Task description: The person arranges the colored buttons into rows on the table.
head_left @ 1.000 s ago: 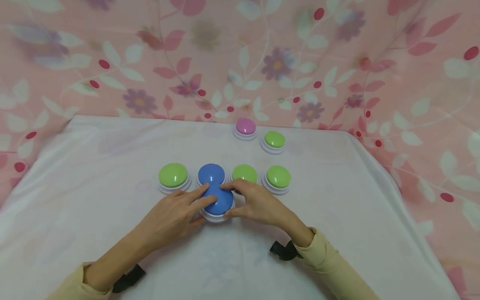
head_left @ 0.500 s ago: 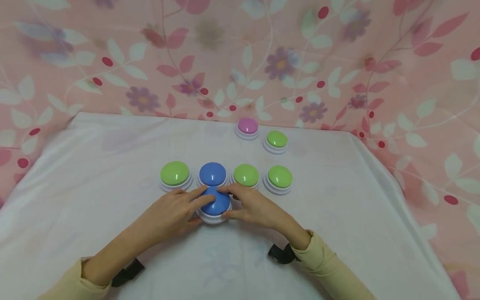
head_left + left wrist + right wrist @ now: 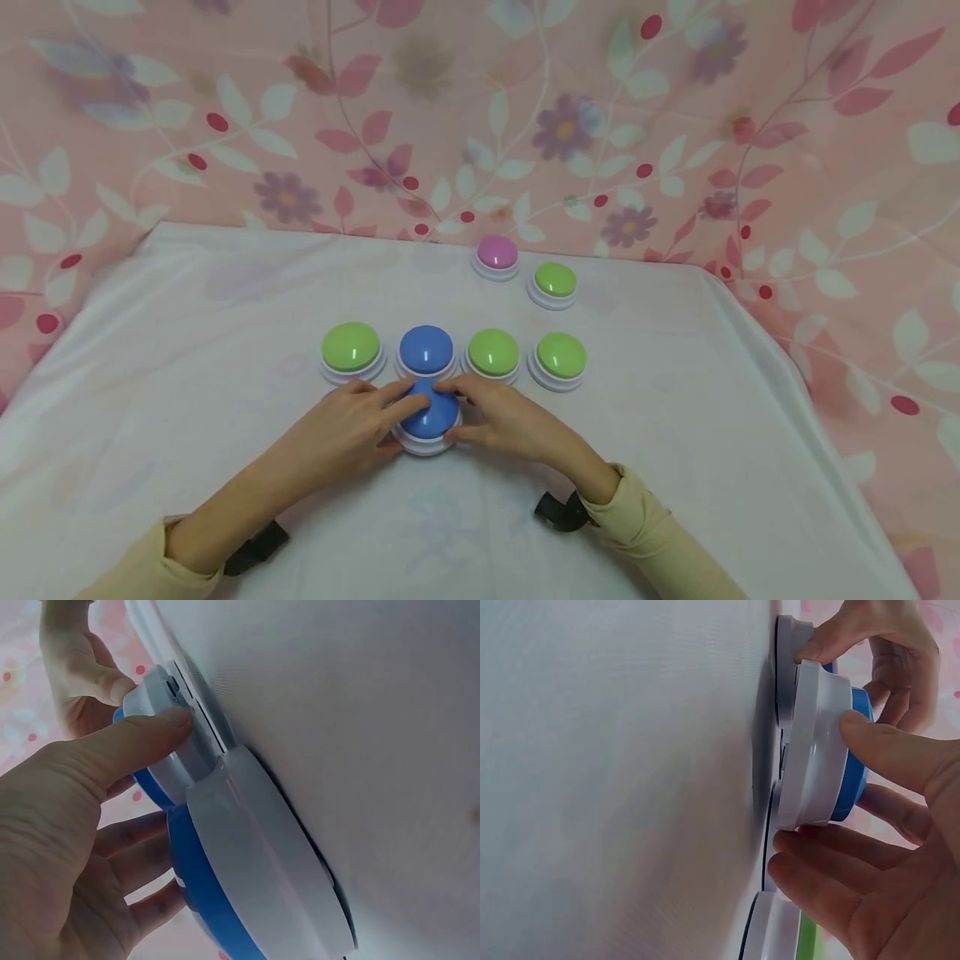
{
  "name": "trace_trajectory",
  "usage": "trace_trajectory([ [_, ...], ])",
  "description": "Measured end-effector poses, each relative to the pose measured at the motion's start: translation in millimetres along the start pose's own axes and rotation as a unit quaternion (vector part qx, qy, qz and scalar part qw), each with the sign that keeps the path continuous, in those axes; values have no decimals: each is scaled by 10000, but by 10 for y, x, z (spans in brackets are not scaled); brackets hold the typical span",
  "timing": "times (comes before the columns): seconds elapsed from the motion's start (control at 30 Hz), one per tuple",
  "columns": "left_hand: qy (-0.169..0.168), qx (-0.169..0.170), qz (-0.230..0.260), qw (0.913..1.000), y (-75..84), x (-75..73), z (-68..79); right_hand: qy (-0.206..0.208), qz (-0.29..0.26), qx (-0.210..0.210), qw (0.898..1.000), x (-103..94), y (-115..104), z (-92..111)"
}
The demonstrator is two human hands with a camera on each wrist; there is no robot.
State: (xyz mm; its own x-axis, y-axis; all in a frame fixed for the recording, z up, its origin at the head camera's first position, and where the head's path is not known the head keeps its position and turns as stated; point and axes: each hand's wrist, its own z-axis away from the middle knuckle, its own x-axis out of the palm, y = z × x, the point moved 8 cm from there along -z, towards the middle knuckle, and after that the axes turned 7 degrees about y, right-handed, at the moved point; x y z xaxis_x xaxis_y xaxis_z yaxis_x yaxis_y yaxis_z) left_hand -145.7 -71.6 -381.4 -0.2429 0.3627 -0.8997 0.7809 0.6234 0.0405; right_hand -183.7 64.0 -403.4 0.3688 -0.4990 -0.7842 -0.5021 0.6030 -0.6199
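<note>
A blue dome button [image 3: 429,417] on a white round base sits between my hands, in front of another blue button [image 3: 426,350]. My left hand [image 3: 348,425] lays fingers over its cap, its thumb on the white base in the left wrist view. My right hand [image 3: 502,417] grips the opposite side, thumb nearest me and fingers at the far edge. The right wrist view shows the gripped button [image 3: 821,750] slightly tilted. A further blue-capped button [image 3: 247,862], close under my left hand in the left wrist view, is hidden in the head view.
Green buttons stand at the row's left end [image 3: 350,347] and on its right side [image 3: 492,352], [image 3: 561,357]. Farther back are a pink button [image 3: 497,252] and a green button [image 3: 555,281]. A white cloth [image 3: 675,417] covers the table, before a floral curtain [image 3: 480,125].
The gripped blue button has shifted a little left and toward me, away from the blue button behind it. Both hands have stayed on it. The other buttons have not moved.
</note>
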Motion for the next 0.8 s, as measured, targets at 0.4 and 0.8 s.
trace_trajectory([
  [0.4, 46, 84, -131, 9999, 39, 6, 0, -86, 76, -89, 9999, 22, 11, -9],
  [0.8, -12, 142, -155, 9998, 86, -17, 10, -213, 182, -213, 9994, 29, 15, -3],
])
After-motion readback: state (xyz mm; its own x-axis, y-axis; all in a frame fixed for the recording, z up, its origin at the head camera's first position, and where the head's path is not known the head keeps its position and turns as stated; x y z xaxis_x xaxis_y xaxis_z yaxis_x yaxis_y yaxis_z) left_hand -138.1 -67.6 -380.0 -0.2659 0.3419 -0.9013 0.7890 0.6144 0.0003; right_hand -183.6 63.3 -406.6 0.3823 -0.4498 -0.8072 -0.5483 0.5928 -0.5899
